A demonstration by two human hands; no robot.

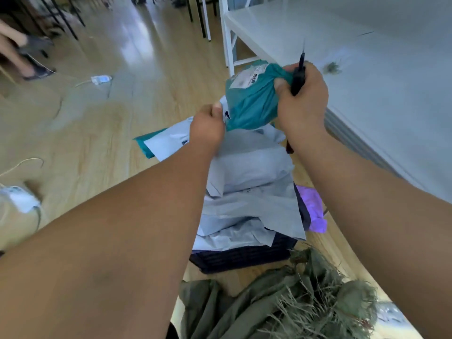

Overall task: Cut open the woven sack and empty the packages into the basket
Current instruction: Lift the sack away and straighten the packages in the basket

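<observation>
Teal plastic is the first thing I see from the head camera: a teal package (249, 104) held up in the air between two hands. The right hand (302, 99) has its grip pressed tight around one top corner of the package, and it also holds a black cutter (299, 74) that points up and away. The left hand (208, 126) pinches the lower left edge, where a pale package lies against the teal one. So the package hangs slanted, its long side running from the low left hand up to the high right hand.

The basket (244, 258) is dark and sits on the wood floor (122, 106), straight below the hands and a bit nearer to the person. It is already heaped with pale grey packages (249, 182), and some spill over its far rim. The package only has to go down and a little back to land there. The left hand is the nearer one to the heap.

The green woven sack (281, 304) lies cut and frayed on the floor, close to the person, just beside the basket. A white desk (367, 69) stands to the right.
</observation>
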